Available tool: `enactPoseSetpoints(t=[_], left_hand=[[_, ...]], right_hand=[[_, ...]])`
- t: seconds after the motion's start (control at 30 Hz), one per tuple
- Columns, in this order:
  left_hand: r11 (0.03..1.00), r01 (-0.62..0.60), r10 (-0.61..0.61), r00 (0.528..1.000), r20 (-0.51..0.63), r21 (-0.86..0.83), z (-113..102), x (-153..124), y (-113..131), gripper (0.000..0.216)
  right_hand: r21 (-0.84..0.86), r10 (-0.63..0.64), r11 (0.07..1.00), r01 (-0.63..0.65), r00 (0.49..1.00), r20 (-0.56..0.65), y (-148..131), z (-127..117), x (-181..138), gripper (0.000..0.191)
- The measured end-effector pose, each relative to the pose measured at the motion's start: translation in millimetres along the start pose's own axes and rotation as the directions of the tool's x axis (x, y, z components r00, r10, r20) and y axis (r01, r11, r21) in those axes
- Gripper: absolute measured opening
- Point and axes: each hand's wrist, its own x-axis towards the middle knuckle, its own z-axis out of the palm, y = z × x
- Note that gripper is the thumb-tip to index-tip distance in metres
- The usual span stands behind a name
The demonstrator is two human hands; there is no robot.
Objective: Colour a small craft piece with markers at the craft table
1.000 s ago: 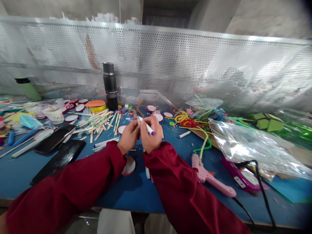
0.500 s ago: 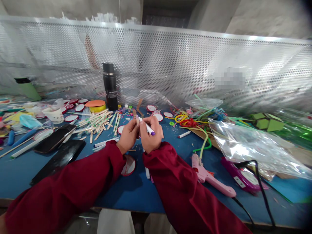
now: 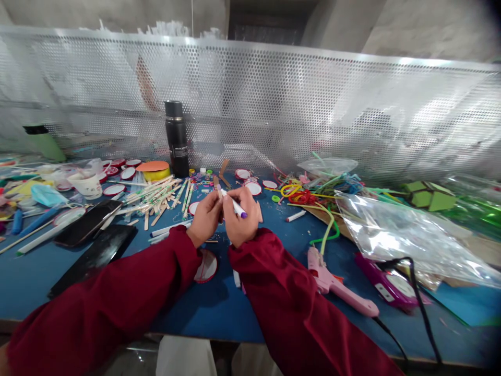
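The right hand (image 3: 241,222) grips a purple-tipped marker (image 3: 234,205); the left hand (image 3: 205,218) pinches a small wooden stick (image 3: 217,186). Both hover mid-surface (image 3: 219,308) between scattered sticks (image 3: 158,196) and a pink glue gun (image 3: 336,284), well back from the near edge.

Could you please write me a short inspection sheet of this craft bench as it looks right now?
Surface: blue table, crowded.
Job's things: white marker with purple end; thin wooden stick.
Clutter: wooden sticks, round red-rimmed discs, black flask, pink glue gun, plastic bag, two dark phones.
Hands: right hand shut on the marker; left hand shut on the stick.
Cables: black cable on the right.
Surroundings: perforated metal screen.
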Motion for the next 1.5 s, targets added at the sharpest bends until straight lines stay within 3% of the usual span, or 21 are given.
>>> enactPoseSetpoints(t=[1.5], left_hand=[[0.997,-0.056,0.055,0.998,0.028,0.047,-0.1,-1.1,-5.0,0.034]], right_hand=[[0.005,0.0,1.0,0.0,1.0,-0.021,1.1,-0.1,0.9,0.01]])
